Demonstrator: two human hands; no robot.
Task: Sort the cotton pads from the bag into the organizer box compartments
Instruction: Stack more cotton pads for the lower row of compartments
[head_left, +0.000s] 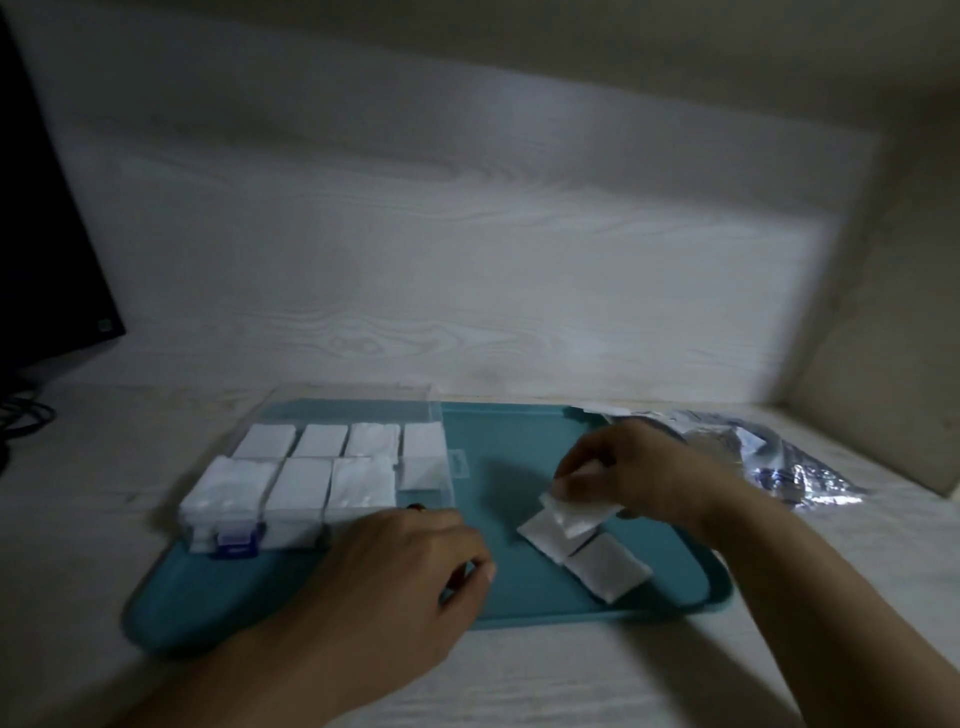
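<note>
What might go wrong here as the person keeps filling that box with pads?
The right hand pinches a cotton pad lying over the loose pads on the teal tray; it could drag a second one along. Most compartments of the organizer box already look heaped, so another pad might spill over a divider. The dim, blurred view makes misplacing likelier.

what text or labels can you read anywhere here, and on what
None is readable.
Plastic bag: bluish print, too blurred to read.
Dark monitor: small mark at its lower corner, too small to read.
Organizer box, cotton pads, teal tray: no text seen.
</note>
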